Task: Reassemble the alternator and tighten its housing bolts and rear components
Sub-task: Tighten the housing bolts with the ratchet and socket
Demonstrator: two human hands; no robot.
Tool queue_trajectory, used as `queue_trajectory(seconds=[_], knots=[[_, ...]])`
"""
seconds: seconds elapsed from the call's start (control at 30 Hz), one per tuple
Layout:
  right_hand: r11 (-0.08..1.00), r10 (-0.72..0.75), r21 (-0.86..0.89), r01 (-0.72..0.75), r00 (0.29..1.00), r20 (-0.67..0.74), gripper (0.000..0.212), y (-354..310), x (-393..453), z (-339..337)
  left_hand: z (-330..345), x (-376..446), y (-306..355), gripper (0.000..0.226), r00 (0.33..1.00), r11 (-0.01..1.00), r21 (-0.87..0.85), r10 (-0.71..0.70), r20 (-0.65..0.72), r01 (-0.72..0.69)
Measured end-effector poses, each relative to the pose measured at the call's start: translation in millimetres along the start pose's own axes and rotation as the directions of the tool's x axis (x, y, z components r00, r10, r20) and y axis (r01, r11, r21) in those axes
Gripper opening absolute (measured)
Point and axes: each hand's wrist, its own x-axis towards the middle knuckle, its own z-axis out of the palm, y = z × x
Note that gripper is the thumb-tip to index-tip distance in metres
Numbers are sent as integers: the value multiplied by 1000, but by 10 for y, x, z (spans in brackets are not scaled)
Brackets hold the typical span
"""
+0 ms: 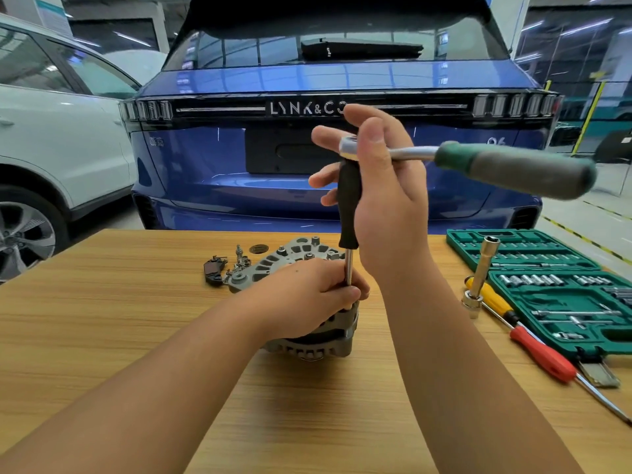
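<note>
**Silver alternator held on the wooden desk**

Silver and grey, the alternator (pixel 314 336) sits on the wooden desk (pixel 102 302), near the middle. The left hand (pixel 307 299) rests on top of it, with its fingers pinched round the shiny bottom of a long driver (pixel 349 213). The driver stands straight up from the alternator's edge. The right hand (pixel 379 186) has its grip curled round the driver's black handle and the head of a ratchet (pixel 478 162) fitted on top. The ratchet's green handle sticks out to the right.

A grey cover (pixel 273 265) and small loose parts (pixel 225 268) lie just behind the alternator. A green socket case (pixel 554 289) lies open on the right, with a yellow screwdriver (pixel 492 299) and a red screwdriver (pixel 543 354) beside it. A blue car (pixel 307 80) stands behind the desk.
</note>
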Motion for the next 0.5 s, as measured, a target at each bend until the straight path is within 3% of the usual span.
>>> queue_trajectory(seconds=[0.1,0.2,0.3,0.4,0.5], knots=[[968,175,175,-177,984,30,37,-30,52,-80,19,14,-19,17,1000,1000,-16,-5,-8,5],[831,378,367,-418,908,179,52,-37,126,-198,19,6,-36,19,1000,1000,-6,2,-4,-2],[751,433,430,-501,865,254,46,-41,149,-288,10,7,-48,20,1000,1000,-14,4,6,-3],[832,333,388,-396,917,222,27,-39,116,-266,28,11,-59,20,1000,999,-35,5,-9,-5],[991,45,121,-52,997,66,13,-36,86,-178,50,7,-50,21,999,999,-38,4,-37,-6]])
